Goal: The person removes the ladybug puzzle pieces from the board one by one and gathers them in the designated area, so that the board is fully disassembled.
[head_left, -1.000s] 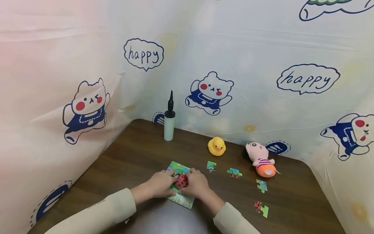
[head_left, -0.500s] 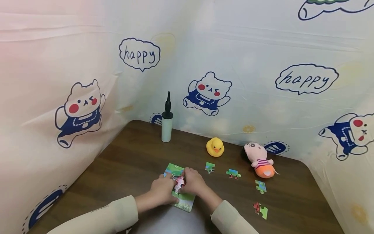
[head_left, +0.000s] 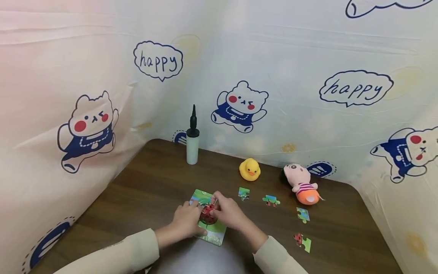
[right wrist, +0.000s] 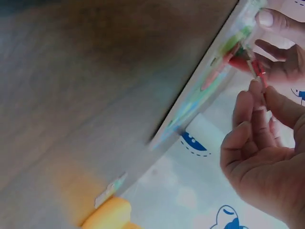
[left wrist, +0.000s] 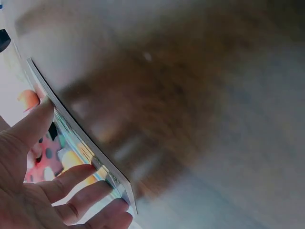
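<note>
A green picture board [head_left: 213,239] with a red ladybug [head_left: 207,216] on it lies on the brown table between the hands in the head view. My left hand [head_left: 186,220] rests at the board's left side. In the left wrist view, its thumb and spread fingers [left wrist: 78,174] touch along the board's edge. My right hand [head_left: 228,210] is over the board's right side. Its thumb and forefinger pinch a thin red puzzle piece [right wrist: 259,72], seen edge-on in the right wrist view and tilted up from the board. The right hand partly hides the board's right edge.
Several loose puzzle pieces lie to the right, among them a green one [head_left: 244,193] and a red-and-green one [head_left: 302,242]. Behind stand a yellow rubber duck [head_left: 250,169] and a hand pump [head_left: 192,148]. A plush doll [head_left: 302,184] lies at the back right.
The right hand has risen slightly, with its fingers drawn into a pinch on the piece. The piece's glare has gone and the ladybug shows red. The left hand stays at the board.
</note>
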Available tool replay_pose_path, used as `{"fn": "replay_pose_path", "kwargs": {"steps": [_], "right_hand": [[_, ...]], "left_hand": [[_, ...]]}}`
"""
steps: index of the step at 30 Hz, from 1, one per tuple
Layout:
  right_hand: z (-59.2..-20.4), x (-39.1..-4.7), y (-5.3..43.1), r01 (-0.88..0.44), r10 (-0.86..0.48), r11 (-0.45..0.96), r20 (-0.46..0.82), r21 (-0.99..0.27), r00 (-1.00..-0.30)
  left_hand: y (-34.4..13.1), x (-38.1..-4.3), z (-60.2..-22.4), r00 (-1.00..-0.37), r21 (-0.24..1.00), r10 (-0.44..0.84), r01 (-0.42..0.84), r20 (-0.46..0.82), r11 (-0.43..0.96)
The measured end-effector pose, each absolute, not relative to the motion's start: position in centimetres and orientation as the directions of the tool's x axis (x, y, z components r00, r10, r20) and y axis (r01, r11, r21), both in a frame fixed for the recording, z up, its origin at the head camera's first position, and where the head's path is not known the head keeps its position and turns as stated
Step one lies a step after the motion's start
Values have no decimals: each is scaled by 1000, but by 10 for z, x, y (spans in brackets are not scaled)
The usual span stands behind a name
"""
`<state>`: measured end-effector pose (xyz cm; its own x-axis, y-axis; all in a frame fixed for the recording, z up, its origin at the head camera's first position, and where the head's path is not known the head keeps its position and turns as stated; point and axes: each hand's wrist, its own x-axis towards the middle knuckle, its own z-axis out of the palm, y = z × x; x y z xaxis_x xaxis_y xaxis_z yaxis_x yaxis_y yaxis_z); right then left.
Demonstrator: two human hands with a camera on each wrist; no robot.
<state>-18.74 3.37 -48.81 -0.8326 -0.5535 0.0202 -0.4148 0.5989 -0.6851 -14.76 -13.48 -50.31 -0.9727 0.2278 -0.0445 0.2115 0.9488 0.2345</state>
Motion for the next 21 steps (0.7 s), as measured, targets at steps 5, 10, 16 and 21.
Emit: {"fn": "replay_pose_path", "kwargs": {"steps": [5,10,16,21], "right_hand": [[-491,-183,34,-538,-604,617,93,-574,-792],[-500,-180,36,-636,-626,593,215,-493,-750],[-494,-174,39,-614,-616,593,197,-522,-762],[-472,-176,58,-498,-537,571,162,-653,-828]], "left_hand": [[-136,-147,-500,-974,253,222,204,-43,946],[-135,-145,-502,-977,291,207,183,-54,939],[-131,-143,-506,-985,276,173,158,-29,948],[-130,-145,-507,-985,262,172,165,-3,951]]}}
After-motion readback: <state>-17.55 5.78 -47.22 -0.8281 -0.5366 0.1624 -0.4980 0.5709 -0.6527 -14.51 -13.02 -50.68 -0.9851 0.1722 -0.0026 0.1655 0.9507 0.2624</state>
